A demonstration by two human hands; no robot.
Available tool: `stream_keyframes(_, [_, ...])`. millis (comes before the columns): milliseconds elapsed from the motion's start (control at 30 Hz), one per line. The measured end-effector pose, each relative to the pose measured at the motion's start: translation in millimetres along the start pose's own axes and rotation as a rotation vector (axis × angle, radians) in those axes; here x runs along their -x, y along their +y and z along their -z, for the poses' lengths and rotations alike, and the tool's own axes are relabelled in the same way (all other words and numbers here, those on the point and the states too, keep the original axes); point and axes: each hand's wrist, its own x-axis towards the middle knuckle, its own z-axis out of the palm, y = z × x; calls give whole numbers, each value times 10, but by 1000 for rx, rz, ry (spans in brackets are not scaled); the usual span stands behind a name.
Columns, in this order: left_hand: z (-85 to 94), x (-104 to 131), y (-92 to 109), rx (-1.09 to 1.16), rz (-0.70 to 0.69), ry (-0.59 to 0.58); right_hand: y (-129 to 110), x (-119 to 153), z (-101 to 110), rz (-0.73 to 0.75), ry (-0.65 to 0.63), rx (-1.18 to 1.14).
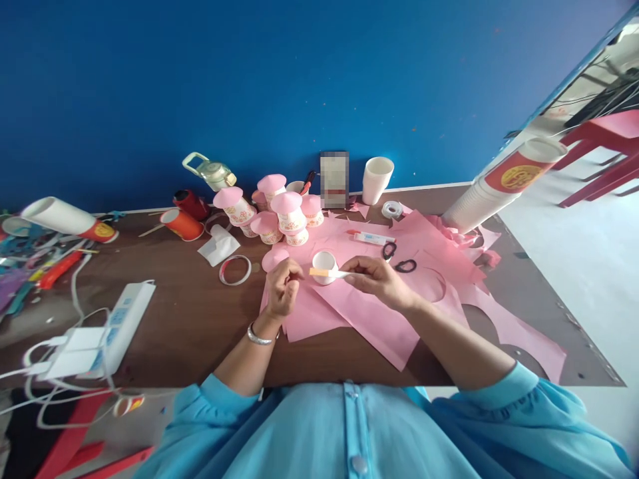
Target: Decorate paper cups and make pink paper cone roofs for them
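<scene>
My right hand [377, 281] pinches a short flat strip [322, 272], tan at its far end and white near my fingers. The strip crosses in front of a small white paper cup [325, 259] standing on pink paper sheets [319, 316]. To the left, my left hand [284, 287] is closed with its fingers curled; whatever they may hold is hidden. Just behind that hand lies a pink paper piece [273, 258], partly covered. Beyond the cup, several patterned paper cups with pink cone tops [288, 213] stand grouped, some stacked.
Black scissors handles [406, 266] and a white tube with red ends [372, 237] lie on the paper. Tape rolls [234, 283] [392, 210] rest nearby. A cup stack [486, 196] leans at right; a power strip [130, 319] with cables lies left. A blue wall [319, 80] borders the table.
</scene>
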Motion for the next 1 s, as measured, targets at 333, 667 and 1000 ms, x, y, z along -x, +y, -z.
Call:
stream_keyframes(333, [-111, -16, 175, 5, -72, -117, 86, 59, -5, -19, 48, 145])
stream_keyframes(667, [-65, -10, 152, -60, 96, -86, 209, 38, 0, 4, 125, -419])
stream_keyframes(1000, [-74, -24, 217, 46, 13, -192, 282, 76, -59, -70, 20, -519])
